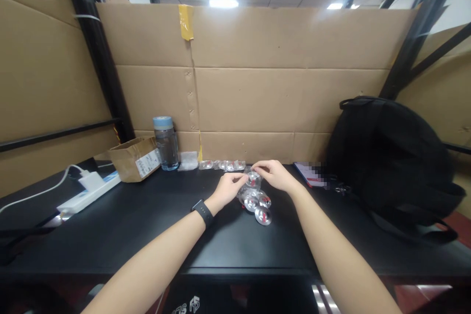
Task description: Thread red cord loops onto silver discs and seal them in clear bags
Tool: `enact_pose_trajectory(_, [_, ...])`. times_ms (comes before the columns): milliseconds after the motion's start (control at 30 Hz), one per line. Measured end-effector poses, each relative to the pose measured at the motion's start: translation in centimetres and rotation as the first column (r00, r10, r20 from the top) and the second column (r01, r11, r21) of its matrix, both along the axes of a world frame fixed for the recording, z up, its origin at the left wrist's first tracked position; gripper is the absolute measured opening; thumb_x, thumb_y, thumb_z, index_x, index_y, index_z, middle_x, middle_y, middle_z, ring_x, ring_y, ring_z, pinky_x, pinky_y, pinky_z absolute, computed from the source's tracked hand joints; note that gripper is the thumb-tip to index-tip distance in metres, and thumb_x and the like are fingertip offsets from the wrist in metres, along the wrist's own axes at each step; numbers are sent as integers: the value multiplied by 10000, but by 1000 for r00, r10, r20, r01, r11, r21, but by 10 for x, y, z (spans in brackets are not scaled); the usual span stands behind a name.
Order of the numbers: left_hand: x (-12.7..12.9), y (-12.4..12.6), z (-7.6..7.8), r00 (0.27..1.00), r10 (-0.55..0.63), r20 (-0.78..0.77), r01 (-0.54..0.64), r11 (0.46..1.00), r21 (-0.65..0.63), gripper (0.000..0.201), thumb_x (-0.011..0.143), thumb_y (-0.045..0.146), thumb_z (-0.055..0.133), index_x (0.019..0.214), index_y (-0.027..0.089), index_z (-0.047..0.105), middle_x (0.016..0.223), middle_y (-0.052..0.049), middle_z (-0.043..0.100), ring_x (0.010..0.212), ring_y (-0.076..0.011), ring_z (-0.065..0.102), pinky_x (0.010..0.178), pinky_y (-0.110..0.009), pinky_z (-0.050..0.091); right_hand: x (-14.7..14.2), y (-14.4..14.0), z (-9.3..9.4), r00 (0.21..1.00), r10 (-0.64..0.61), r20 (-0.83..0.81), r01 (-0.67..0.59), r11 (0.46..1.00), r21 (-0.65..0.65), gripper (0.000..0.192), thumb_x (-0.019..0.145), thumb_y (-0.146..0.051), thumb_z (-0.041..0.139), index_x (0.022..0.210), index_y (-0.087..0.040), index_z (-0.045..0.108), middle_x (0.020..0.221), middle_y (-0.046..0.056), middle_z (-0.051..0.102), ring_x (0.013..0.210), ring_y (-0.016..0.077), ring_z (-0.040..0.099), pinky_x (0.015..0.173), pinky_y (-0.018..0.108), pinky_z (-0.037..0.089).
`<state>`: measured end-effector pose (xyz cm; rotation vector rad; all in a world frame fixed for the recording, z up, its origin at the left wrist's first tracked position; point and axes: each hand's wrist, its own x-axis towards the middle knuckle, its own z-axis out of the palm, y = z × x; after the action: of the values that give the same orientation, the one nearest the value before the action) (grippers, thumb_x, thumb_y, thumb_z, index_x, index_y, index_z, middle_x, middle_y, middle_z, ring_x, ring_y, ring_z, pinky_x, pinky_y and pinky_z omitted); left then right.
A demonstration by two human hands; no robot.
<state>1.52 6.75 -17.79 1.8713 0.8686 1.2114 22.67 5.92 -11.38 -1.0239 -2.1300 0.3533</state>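
Observation:
Both my hands are over the middle of a black tabletop, pinching a clear plastic bag with a shiny round metal disc in it. My left hand, with a black watch on the wrist, grips the bag's left side. From the right, my right hand pinches its upper edge. Just below lies a small pile of silver discs with red marks; one disc sits nearest me. Behind my hands, a row of bagged discs runs along the cardboard wall.
A water bottle stands back left beside an open cardboard box and a folded plastic bag. Far left is a white power strip with a plugged-in charger. A black backpack fills the right side, near a notebook and keys.

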Motion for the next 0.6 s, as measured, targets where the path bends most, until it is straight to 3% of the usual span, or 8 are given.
enact_pose_trajectory(167, [1,-2,2,994,-4,110,11,998,-65,367,901,487,654,1063,194,804,1094,-70,783,1019,-291,717,930,-391,541,3,5,-5,994,11,-111,-23,994,-106,252,870,-364,681,1055,-214,762,950,41,777,741,187,700,699,298,559])
enact_pose_trajectory(300, [1,-3,5,985,-4,172,22,994,-106,356,894,469,676,1084,194,799,1127,-82,773,1072,-297,709,987,-419,527,2,9,-11,973,44,-227,-84,982,-169,267,835,-340,721,1059,-195,732,874,43,763,715,186,713,725,316,579])
enact_pose_trajectory(433, [1,1,3,982,-2,189,27,991,-130,344,868,410,717,1109,174,784,1117,-104,774,1047,-285,719,984,-423,536,-5,12,-16,936,27,-351,-75,989,-124,343,851,-349,706,1156,-195,674,802,24,750,698,187,716,755,334,578])
enact_pose_trajectory(600, [-3,7,4,977,28,212,0,991,-133,290,851,317,726,1077,142,777,1043,-124,785,948,-259,737,912,-392,564,-11,17,-21,887,-60,-457,12,994,-108,396,877,-428,677,1195,-195,647,907,65,777,731,194,721,770,350,574])
